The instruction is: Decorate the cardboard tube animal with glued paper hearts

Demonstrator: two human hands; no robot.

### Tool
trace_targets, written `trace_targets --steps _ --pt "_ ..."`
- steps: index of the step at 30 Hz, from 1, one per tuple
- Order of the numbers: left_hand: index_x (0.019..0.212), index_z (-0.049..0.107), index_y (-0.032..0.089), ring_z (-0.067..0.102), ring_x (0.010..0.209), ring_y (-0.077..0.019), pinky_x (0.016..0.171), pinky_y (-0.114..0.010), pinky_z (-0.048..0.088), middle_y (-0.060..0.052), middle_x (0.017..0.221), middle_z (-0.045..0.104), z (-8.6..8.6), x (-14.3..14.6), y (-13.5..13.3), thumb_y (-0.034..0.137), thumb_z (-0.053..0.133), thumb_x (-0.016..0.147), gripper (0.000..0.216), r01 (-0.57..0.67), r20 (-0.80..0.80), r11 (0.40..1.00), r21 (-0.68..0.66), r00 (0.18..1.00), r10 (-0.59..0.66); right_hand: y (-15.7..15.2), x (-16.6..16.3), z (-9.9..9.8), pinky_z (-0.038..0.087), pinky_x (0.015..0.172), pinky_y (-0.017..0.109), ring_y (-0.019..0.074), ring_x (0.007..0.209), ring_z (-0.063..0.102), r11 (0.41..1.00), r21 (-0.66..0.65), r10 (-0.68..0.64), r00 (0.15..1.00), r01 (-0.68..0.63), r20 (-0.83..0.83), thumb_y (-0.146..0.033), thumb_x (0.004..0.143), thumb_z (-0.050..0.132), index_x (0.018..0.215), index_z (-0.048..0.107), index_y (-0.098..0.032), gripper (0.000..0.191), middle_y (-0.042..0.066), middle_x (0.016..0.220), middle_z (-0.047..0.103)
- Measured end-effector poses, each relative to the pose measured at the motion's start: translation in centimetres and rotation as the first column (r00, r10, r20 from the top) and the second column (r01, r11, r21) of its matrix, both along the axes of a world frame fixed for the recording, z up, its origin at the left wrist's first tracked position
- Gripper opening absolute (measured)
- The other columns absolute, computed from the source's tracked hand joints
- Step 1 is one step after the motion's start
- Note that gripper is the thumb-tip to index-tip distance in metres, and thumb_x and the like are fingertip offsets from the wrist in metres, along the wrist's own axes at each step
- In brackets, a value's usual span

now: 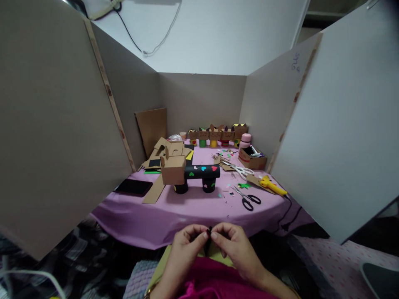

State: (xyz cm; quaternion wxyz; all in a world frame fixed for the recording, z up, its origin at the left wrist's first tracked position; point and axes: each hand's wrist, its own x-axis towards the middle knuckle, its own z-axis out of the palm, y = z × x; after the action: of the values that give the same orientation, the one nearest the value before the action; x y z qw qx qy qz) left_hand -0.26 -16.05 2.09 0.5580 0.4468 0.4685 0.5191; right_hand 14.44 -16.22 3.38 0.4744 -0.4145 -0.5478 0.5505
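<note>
Both hands meet low at 6 o'clock, just off the near edge of the table (140, 220). The left hand (187, 245) and right hand (235, 245) are curled nearly closed, fingertips pinched on a small black piece (208, 238) held between them; it looks like a strip of paper, though it is too small and dark to be sure. The piece hangs above the lap, not on the table.

Straight ahead at 12 o'clock stands a cardboard animal (190, 174): a brown box head on a black tube body dotted with coloured hearts, on two black legs. At 2 o'clock from the hands lie black scissors (248, 199), with a yellow glue gun (271, 185) just beyond and white scissors (243, 170) farther back. A small box (253, 160) sits near the right wall. At 10 o'clock a phone (133, 187) lies flat beside cardboard scraps (156, 158). A row of small figures (216, 135) lines the back wall.
</note>
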Motion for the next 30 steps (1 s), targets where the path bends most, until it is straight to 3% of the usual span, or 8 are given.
trace_targets --steps 4,9,11,17,20,26,30 --pt "0.067 0.065 0.014 0.051 0.055 -0.0119 0.054 -0.022 0.041 -0.001 0.06 0.062 0.0 0.2 0.1 0.034 0.074 0.058 0.023 -0.026 -0.003 1.0 -0.005 1.0 0.026 -0.2 0.2 0.0 0.031 0.041 0.02 0.008 0.043 0.038 0.999 0.047 0.016 0.998 -0.019 0.061 -0.036 0.076 0.06 0.069 0.059 -0.014 0.023 -0.005 0.052 0.047" --pt "0.064 0.065 0.014 0.051 0.056 -0.0119 0.055 -0.021 0.041 0.0 0.06 0.061 0.6 0.5 0.0 0.031 0.071 0.058 0.019 -0.082 -0.067 0.996 0.015 0.994 0.083 -0.4 0.4 0.4 0.04 0.057 0.025 0.0152 0.061 0.054 0.948 0.317 -0.081 0.957 -0.012 0.28 -0.024 0.079 0.057 0.07 0.064 -0.013 0.016 0.003 0.064 0.061" --pt "0.065 0.065 0.015 0.052 0.058 -0.0128 0.057 -0.022 0.042 0.0 0.061 0.062 1.0 0.6 -0.2 0.031 0.07 0.059 0.018 -0.087 -0.099 0.996 0.036 0.991 0.09 -0.4 0.4 0.5 0.04 0.059 0.026 0.0166 0.063 0.055 0.938 0.347 -0.108 0.948 -0.003 0.299 -0.023 0.079 0.057 0.069 0.065 -0.013 0.016 0.004 0.066 0.063" --pt "0.066 0.066 0.016 0.055 0.062 -0.0154 0.059 -0.023 0.044 -0.002 0.064 0.065 1.6 0.5 -0.4 0.033 0.068 0.061 0.018 -0.065 -0.175 0.994 0.084 0.981 0.079 -0.3 0.4 0.4 0.034 0.043 0.021 0.0103 0.047 0.043 0.985 0.175 -0.016 0.984 -0.015 0.177 -0.035 0.082 0.055 0.072 0.063 -0.013 0.026 -0.002 0.055 0.051" --pt "0.069 0.067 0.015 0.056 0.063 -0.0156 0.06 -0.023 0.044 -0.002 0.066 0.066 1.3 0.3 -0.3 0.034 0.067 0.063 0.019 -0.044 -0.178 0.995 0.089 0.982 0.059 -0.3 0.4 0.2 0.033 0.043 0.021 0.0092 0.047 0.042 0.99 0.141 0.011 0.992 -0.028 0.125 -0.037 0.082 0.055 0.071 0.063 -0.013 0.028 -0.003 0.055 0.05" --pt "0.07 0.066 0.015 0.054 0.059 -0.014 0.056 -0.023 0.043 -0.002 0.064 0.063 0.9 0.3 -0.2 0.037 0.069 0.064 0.023 0.005 -0.104 0.999 0.046 0.995 0.0 -0.2 0.3 0.3 0.031 0.04 0.019 0.0072 0.043 0.039 1.0 0.013 0.015 0.999 -0.015 0.033 -0.039 0.074 0.064 0.074 0.063 -0.013 0.026 -0.004 0.054 0.052" --pt "0.069 0.066 0.014 0.053 0.056 -0.013 0.054 -0.023 0.042 -0.002 0.062 0.063 0.6 0.5 -0.2 0.04 0.074 0.058 0.029 0.007 -0.015 1.0 -0.017 1.0 -0.007 -0.2 0.0 0.4 0.031 0.041 0.019 0.0079 0.045 0.04 1.0 0.007 -0.025 1.0 0.025 0.011 -0.036 0.067 0.069 0.067 0.061 -0.015 0.023 -0.005 0.052 0.05"
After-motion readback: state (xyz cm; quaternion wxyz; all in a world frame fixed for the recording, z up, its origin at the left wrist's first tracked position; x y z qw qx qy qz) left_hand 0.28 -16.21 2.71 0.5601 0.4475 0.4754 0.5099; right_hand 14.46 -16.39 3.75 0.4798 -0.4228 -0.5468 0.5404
